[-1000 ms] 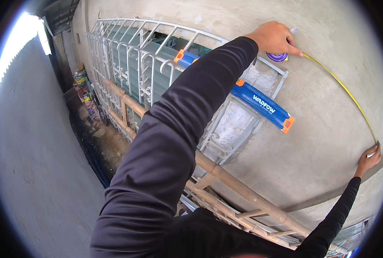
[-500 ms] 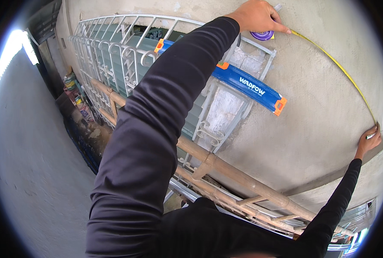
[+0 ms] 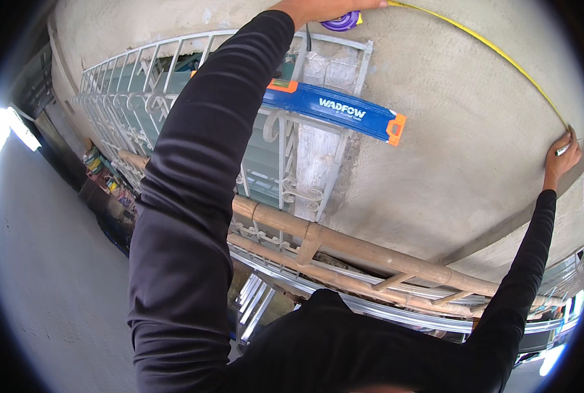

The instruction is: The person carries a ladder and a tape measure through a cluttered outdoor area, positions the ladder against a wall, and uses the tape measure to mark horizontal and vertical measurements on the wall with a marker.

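A yellow tape measure blade (image 3: 485, 40) stretches in a bowed line across the plastered wall between my two hands. My left hand (image 3: 325, 8), partly cut off by the top edge, is closed at the blade's left end, with the purple tape measure case (image 3: 342, 23) just beneath it. At the far right, my right hand (image 3: 564, 160) is closed at the blade's other end, against the wall. A short white pen-like stick (image 3: 563, 149) also sits in its fingers. Below my left hand, a blue spirit level (image 3: 344, 112) with orange ends rests across the window grille, partly behind my left forearm.
A white metal grille (image 3: 282, 154) with scrolls covers a green louvred window. Bamboo poles (image 3: 370, 252) form a ladder-like rail below it, with metal lengths (image 3: 256, 304) underneath. A grey wall (image 3: 49, 262) stands at left; bags (image 3: 102, 171) are piled beyond it.
The view has shifted, so the level, grille and left hand appear farther left and higher. The blade stays stretched between both hands, and the right hand appears higher in the picture.
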Demonstrator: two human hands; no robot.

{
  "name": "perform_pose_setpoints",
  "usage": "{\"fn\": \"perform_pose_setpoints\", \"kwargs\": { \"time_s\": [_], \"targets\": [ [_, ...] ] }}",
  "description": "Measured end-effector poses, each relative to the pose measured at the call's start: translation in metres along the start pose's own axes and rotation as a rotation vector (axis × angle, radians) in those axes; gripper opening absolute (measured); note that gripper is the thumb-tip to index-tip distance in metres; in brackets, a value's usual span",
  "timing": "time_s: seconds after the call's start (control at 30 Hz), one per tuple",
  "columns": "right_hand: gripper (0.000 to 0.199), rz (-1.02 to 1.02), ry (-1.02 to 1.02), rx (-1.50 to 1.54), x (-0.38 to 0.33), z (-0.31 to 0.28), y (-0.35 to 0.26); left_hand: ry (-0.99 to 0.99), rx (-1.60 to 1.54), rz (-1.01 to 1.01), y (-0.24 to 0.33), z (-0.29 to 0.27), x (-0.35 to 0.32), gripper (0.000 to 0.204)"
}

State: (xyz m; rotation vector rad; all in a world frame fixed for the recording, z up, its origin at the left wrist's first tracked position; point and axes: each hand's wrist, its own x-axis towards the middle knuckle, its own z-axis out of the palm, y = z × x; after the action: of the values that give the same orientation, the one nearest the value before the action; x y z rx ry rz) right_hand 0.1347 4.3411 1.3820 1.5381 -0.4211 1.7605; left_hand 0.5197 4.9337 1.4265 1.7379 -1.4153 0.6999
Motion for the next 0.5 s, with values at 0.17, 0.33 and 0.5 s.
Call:
{"fn": "perform_pose_setpoints", "kwargs": {
  "time_s": [0.17,0.33,0.5],
  "targets": [
    [0.024,0.057,-0.024,0.001,-0.001,-0.007,-0.013,-0.040,-0.122,-0.062,-0.001,0.001,0.002,0.029],
    [0.025,0.115,-0.032,0.066,-0.001,-0.015,-0.026,-0.037,-0.176,-0.085,-0.001,0.002,0.003,0.028],
    [0.026,0.137,-0.027,0.052,0.002,-0.018,-0.033,-0.073,-0.142,-0.111,-0.002,0.000,0.005,0.027]
  ]
}}
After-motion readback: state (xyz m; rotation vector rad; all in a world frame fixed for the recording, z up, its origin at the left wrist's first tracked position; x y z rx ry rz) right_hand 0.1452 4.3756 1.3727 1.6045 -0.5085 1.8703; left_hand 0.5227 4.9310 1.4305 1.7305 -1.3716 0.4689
